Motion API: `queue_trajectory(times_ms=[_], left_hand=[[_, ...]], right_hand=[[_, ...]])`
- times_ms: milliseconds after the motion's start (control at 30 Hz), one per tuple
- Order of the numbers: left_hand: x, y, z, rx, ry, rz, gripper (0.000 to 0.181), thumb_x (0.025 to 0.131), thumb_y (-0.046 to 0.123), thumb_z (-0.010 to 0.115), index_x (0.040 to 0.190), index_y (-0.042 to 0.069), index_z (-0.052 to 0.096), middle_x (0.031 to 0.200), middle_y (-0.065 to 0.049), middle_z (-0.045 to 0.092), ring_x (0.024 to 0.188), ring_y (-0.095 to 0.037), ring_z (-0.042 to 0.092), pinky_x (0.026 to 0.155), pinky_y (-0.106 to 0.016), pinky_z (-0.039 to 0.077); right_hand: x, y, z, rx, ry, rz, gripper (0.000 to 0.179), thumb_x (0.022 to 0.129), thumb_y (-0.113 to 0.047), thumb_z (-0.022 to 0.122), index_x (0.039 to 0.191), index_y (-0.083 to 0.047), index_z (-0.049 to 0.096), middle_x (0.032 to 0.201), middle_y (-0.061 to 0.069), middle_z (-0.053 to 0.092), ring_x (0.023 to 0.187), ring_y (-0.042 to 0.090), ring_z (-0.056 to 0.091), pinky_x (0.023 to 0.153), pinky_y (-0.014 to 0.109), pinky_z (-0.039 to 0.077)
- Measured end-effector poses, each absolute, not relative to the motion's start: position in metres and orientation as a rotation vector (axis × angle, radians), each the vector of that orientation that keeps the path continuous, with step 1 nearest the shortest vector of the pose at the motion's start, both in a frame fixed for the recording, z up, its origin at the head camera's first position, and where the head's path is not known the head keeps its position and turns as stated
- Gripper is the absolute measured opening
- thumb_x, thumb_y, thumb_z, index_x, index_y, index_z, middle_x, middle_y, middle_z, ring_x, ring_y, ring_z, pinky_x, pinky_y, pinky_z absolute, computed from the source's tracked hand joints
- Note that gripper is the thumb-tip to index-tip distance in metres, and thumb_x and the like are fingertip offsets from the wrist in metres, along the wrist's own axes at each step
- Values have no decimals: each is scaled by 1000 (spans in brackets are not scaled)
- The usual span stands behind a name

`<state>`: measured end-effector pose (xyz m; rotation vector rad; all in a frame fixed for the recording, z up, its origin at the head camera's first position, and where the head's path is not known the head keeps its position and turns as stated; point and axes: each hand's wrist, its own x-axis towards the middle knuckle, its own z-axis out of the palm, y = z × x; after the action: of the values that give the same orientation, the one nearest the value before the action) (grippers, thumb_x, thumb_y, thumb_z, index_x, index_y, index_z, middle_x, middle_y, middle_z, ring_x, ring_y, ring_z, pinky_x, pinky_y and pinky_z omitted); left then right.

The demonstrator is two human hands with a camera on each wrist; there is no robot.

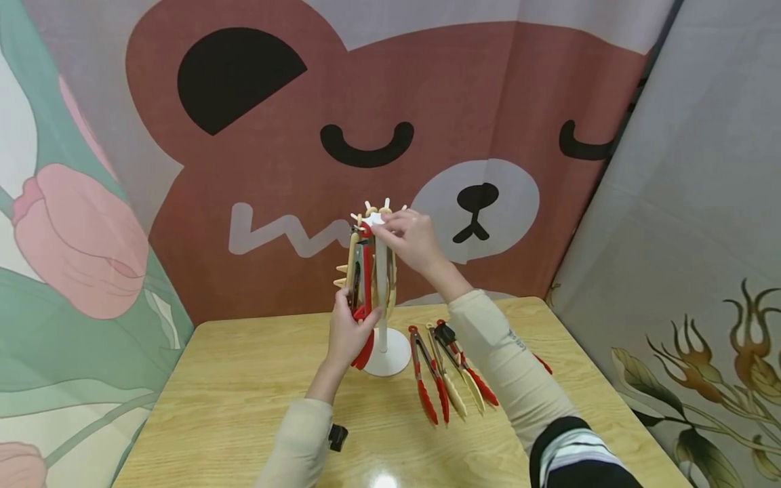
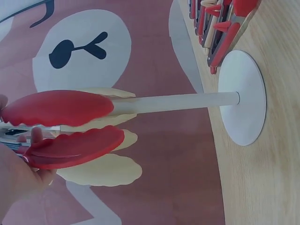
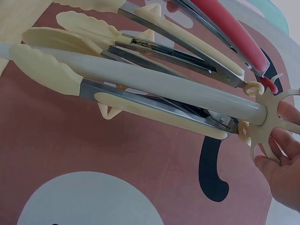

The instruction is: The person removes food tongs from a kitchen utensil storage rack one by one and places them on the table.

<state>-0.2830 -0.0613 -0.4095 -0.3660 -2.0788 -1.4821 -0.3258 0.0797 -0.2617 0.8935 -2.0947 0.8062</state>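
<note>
A white stand (image 1: 390,356) with a ring of hooks (image 3: 262,126) on top holds several hanging tongs. My left hand (image 1: 350,331) grips a pair of red-tipped tongs (image 2: 70,110) near their lower half, tips pointing down. The red loop at their top end is at one of the hooks in the right wrist view. With bent fingers my right hand (image 1: 413,237) holds the hooked top of the stand, thumb and fingertips among the hooks. Cream tongs (image 3: 161,115) hang around the pole (image 3: 140,77), beside the red pair.
To the right of the base, red tongs (image 1: 418,366) and cream tongs (image 1: 448,379) lie on the wooden table (image 1: 232,407). Another red piece (image 1: 543,364) shows partly behind the right sleeve. A bear-patterned curtain (image 1: 274,163) hangs behind the table.
</note>
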Motion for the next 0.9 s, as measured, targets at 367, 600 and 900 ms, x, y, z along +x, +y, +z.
queue_trajectory(times_ms=[367,600,900], left_hand=[[-283,-62,-412,-380,-2001,-1405,43,79,12,66,115,-2,47,91,-14,52,78,-23,51,65,-36,45],[-283,-63,-414,-409,-1956,-1387,46,81,13,65,120,-4,47,99,-18,53,85,-27,54,72,-42,48],[-282,-64,-415,-422,-1890,-1338,44,79,10,66,118,-3,49,93,-16,55,81,-25,54,67,-40,48]], right_hand=[[-327,81,-261,894,-2087,800,21,82,-20,64,80,0,72,96,13,66,86,22,59,65,27,50],[-327,81,-260,879,-2105,787,22,82,-21,64,81,-1,72,97,12,66,86,21,59,63,25,50],[-327,81,-263,898,-2079,772,21,82,-20,64,79,-1,73,95,13,66,82,21,59,63,27,49]])
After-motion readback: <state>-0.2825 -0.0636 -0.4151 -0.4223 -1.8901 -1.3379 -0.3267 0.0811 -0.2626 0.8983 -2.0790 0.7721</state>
